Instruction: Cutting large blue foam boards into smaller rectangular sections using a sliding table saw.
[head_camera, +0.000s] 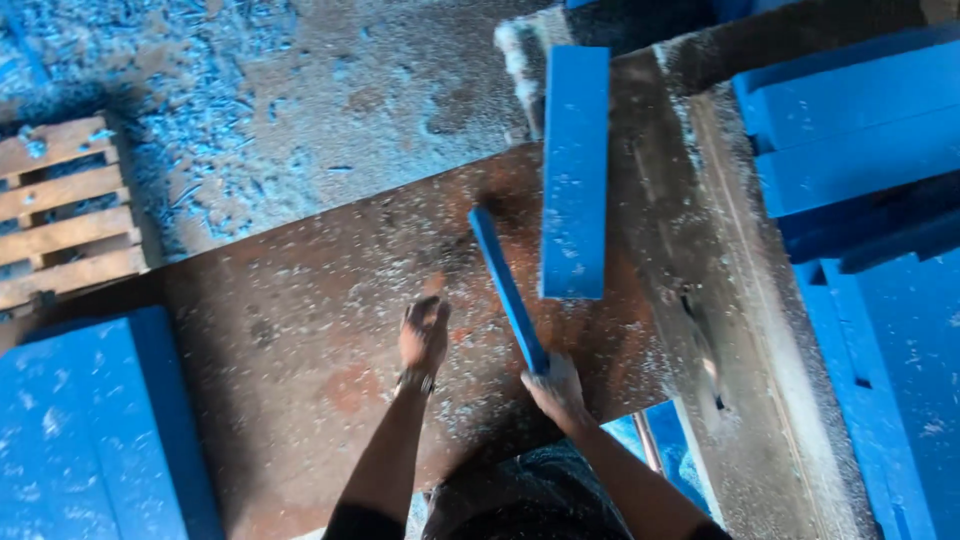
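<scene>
My right hand (556, 388) grips the near end of a narrow blue strip (505, 285) that slants up and away over the rusty brown work table (300, 330). My left hand (423, 332), with a watch on the wrist, hovers just left of the strip, fingers apart and blurred, holding nothing. A wider blue board (575, 170) lies flat on the table just beyond and to the right of the strip, running away from me.
A saw blade (703, 352) sits in a slot of the dusty grey table section at right. Stacked blue boards (850, 140) lie at the far right. A blue block (95, 430) stands at lower left, a wooden pallet (60, 215) beyond it. Blue shavings cover the floor.
</scene>
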